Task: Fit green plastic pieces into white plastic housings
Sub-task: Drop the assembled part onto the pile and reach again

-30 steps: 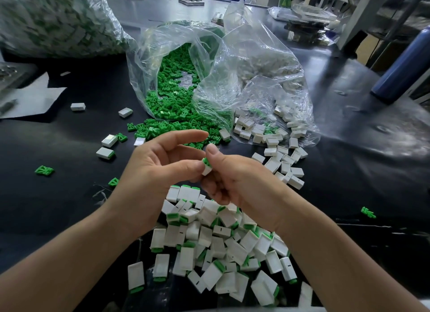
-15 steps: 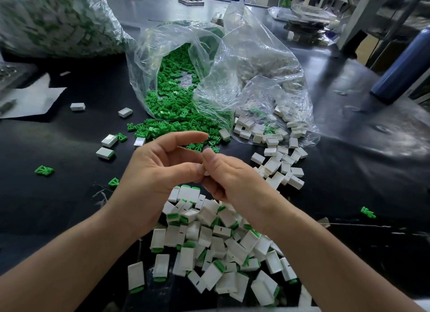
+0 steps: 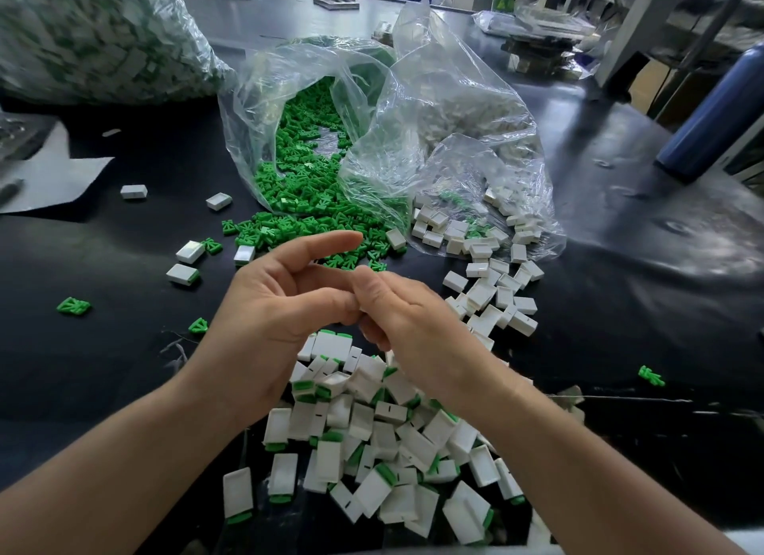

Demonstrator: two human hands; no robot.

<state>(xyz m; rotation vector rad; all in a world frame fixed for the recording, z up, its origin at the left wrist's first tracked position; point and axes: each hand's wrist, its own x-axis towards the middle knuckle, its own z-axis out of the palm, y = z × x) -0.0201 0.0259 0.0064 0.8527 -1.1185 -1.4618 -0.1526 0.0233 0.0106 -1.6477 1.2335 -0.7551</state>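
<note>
Fitted housings heaped nearest us; dropped part would vanish among them, skewed press would jam it, we judge. Above heap, left hand and right hand meet thumb to thumb, left forefinger straight; what they pinch is hidden, we cannot tell. Beyond: loose green pieces, empty housings.

Small green pieces, flat and branch-shaped, lie in a loose heap at the middle of the table. They spill from the mouth of a clear bag toward the near edge. Single green strays lie out toward the left and right edges. Empty white housings, little open-ended boxes, lie scattered just right of the heap, tumbled at all angles. A few loose housings sit left of it. At the near edge lies a pile of fitted housings, most white with a green end showing.
</note>
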